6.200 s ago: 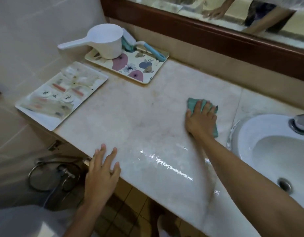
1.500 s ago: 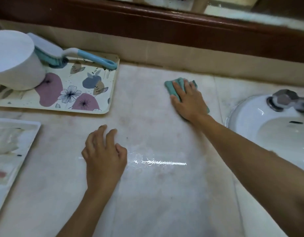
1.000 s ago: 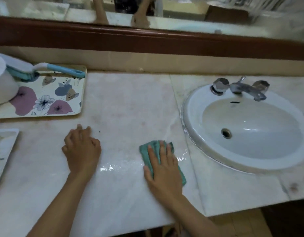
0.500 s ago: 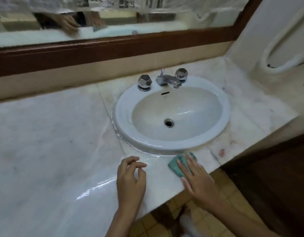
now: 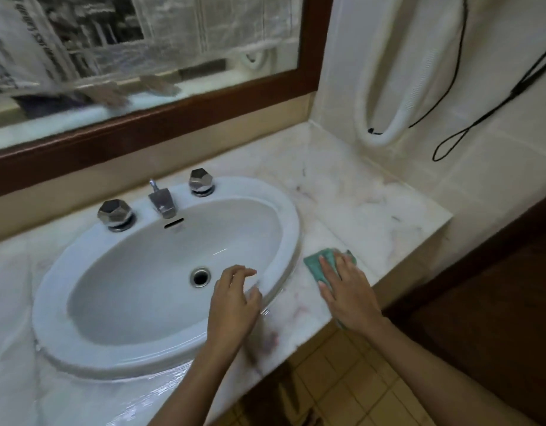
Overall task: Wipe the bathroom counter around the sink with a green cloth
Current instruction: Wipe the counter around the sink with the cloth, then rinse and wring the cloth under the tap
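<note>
In front of the sink (image 5: 284, 229), the counter (image 5: 367, 210) carries a wet sheen and is judged already wiped. At the sink's near right rim the left hand (image 5: 234, 305) is rested with fingers loosely curled and empty, and just right of the sink the cloth (image 5: 316, 265) is pressed flat to the counter under the right hand (image 5: 348, 290), fingers extended and close together. Farther right of the sink and behind it, dark specks and pink smears are seen, so that stretch is judged left to do.
</note>
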The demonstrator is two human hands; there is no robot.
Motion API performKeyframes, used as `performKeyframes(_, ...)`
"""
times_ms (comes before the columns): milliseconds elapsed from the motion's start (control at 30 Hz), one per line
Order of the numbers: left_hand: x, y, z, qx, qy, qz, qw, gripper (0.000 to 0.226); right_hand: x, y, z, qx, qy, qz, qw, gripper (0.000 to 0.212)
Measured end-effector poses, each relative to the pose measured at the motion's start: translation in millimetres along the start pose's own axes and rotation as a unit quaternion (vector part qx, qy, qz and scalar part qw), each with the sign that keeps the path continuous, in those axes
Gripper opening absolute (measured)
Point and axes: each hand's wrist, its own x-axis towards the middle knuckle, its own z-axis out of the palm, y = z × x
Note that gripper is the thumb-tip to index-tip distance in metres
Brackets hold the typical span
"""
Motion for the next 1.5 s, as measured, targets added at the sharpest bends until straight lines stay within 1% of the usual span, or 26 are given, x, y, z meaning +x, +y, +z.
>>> performKeyframes(100,28,12,26,0.068,-0.045,-0.056,0.995,0.038,43,42,-9,0.015,-0.009,0.029,0.999,0.066)
performKeyframes(200,42,15,37,0.148,-0.109,-0.094,0.978,0.039,87,74,-17,0.014,-0.01,0.07,0.997,0.064)
performKeyframes(267,44,17,39,0.185,-0.141,-0.104,0.967,0.035,113,85,-22,0.015,-0.005,0.097,0.995,0.064)
performKeyframes(367,44,20,40,0.205,-0.117,-0.117,0.965,0.026,143,80,-26,0.016,0.006,0.135,0.991,0.065)
performKeyframes(433,44,23,41,0.219,-0.098,-0.108,0.965,0.024,152,67,-25,0.019,0.014,0.159,0.987,0.068)
performKeyframes(500,44,23,43,0.219,-0.089,-0.103,0.966,0.023,146,53,-20,0.016,0.029,0.142,0.989,0.069)
performKeyframes(600,45,20,44,0.221,-0.082,-0.104,0.966,0.021,114,38,-9,0.002,0.033,0.023,0.999,0.072)
performKeyframes(667,46,19,45,0.225,-0.08,-0.11,0.965,0.021,89,35,-1,0.004,0.051,-0.028,0.998,0.066)
performKeyframes(767,47,23,45,0.221,-0.075,-0.115,0.966,0.022,68,33,6,0.052,0.079,-0.021,0.995,0.055)
performKeyframes(800,46,24,44,0.217,-0.073,-0.12,0.966,0.024,65,31,4,0.098,0.096,-0.001,0.991,0.052)
performKeyframes(833,46,24,44,0.214,-0.073,-0.124,0.966,0.026,63,27,0,0.171,0.108,0.039,0.978,0.048)
performKeyframes(867,45,25,42,0.207,-0.072,-0.126,0.967,0.028,62,22,-8,0.266,0.113,0.09,0.953,0.044)
performKeyframes(900,46,26,42,0.2,-0.07,-0.127,0.969,0.029,61,17,-17,0.374,0.109,0.14,0.91,0.041)
performKeyframes(933,46,27,41,0.192,-0.066,-0.128,0.971,0.03,62,11,-30,0.494,0.093,0.179,0.846,0.037)
performKeyframes(967,45,28,41,0.181,-0.062,-0.129,0.973,0.029,62,5,-42,0.611,0.076,0.212,0.759,0.033)
performKeyframes(1033,43,26,39,0.144,-0.048,-0.12,0.981,0.03,60,0,-62,0.788,-0.001,0.268,0.554,0.031)
performKeyframes(1067,39,25,36,0.118,-0.039,-0.104,0.987,0.033,56,-2,-71,0.835,-0.056,0.279,0.47,0.037)
performKeyframes(1100,35,23,32,0.088,-0.025,-0.07,0.993,0.039,51,-7,-79,0.855,-0.103,0.281,0.424,0.044)
performKeyframes(1167,24,16,20,0.04,-0.002,0.04,0.998,0.053,40,-21,-93,0.874,-0.191,0.246,0.373,0.048)
performKeyframes(1233,17,13,2,0.043,0.022,0.155,0.987,0.066,30,-40,-101,0.871,-0.27,0.222,0.346,0.049)
performKeyframes(1267,15,13,-9,0.065,0.027,0.212,0.975,0.073,25,-53,-106,0.862,-0.314,0.214,0.336,0.051)
performKeyframes(1333,20,19,-35,0.141,0.008,0.318,0.938,0.091,16,-81,-115,0.846,-0.395,0.18,0.311,0.055)
performKeyframes(1367,26,22,-50,0.19,-0.015,0.357,0.914,0.097,14,-94,-119,0.834,-0.42,0.171,0.314,0.055)
performKeyframes(1400,32,25,-65,0.237,-0.04,0.383,0.892,0.1,15,-107,-125,0.818,-0.439,0.163,0.334,0.054)
performKeyframes(1467,43,27,-90,0.294,-0.06,0.407,0.863,0.096,21,-131,-134,0.782,-0.457,0.139,0.4,0.055)
performKeyframes(1500,47,25,-98,0.299,-0.053,0.41,0.86,0.09,25,-142,-138,0.762,-0.46,0.127,0.437,0.056)
